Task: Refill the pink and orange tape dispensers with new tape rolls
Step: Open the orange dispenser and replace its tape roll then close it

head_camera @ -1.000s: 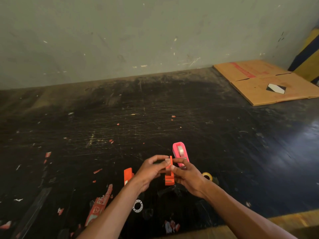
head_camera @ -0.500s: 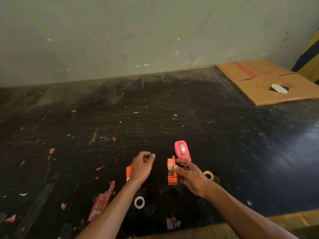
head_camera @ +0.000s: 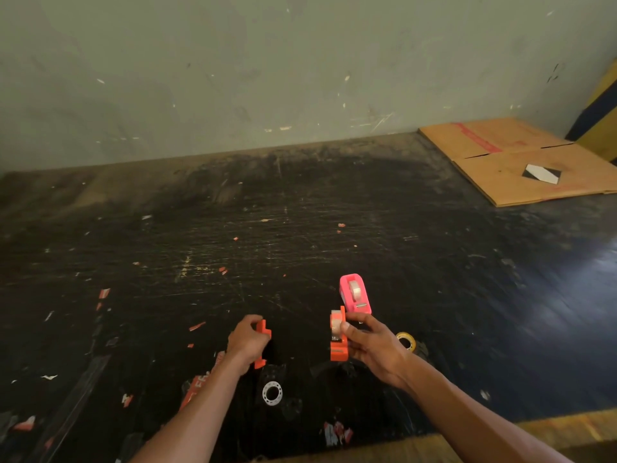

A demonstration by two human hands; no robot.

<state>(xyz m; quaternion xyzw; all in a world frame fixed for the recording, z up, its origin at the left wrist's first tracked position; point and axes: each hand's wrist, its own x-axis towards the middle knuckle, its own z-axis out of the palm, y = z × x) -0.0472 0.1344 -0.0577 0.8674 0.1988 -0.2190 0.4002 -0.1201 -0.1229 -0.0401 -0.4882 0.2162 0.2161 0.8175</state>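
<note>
My right hand (head_camera: 370,345) holds the orange tape dispenser half (head_camera: 338,339) upright on the black table, with a clear tape roll (head_camera: 335,321) seated in it. My left hand (head_camera: 245,342) closes on the other orange dispenser half (head_camera: 263,342), which lies on the table to the left. The pink tape dispenser (head_camera: 355,293) stands just beyond my right hand, with a clear roll inside it. A white empty tape core (head_camera: 272,393) lies near the front, between my arms. A yellow-rimmed tape roll (head_camera: 406,340) lies to the right of my right hand.
The black table (head_camera: 300,235) is scratched and strewn with red and white scraps. Flattened cardboard (head_camera: 521,162) lies at the back right by the grey wall. A red printed wrapper (head_camera: 197,389) shows under my left forearm. The table's wooden front edge (head_camera: 500,432) runs at the bottom right.
My left hand left the orange dispenser held by my right hand, moved left and down, and closed on the separate orange half on the table. My right hand kept its hold.
</note>
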